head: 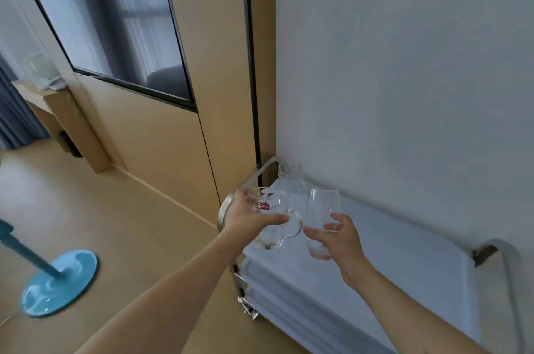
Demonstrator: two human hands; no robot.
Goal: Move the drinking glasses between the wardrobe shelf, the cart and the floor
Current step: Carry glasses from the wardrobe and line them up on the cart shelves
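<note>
Beige floor [86, 209], white wall, wood wardrobe panel with mirror. Cart [404, 252] with white top tray against the wall. Left hand [248, 217] grips a handled glass mug [274, 220] with a pink sticker, fingers wrapped round its body, held above the cart's left end. Right hand [341, 238] grips a tall glass [320, 217], fingers curled round its lower half, just beside the mug. Farther back, a glass carafe [290, 177] stands on the tray's far corner. Blue fan base [57, 284] on floor left.
</note>
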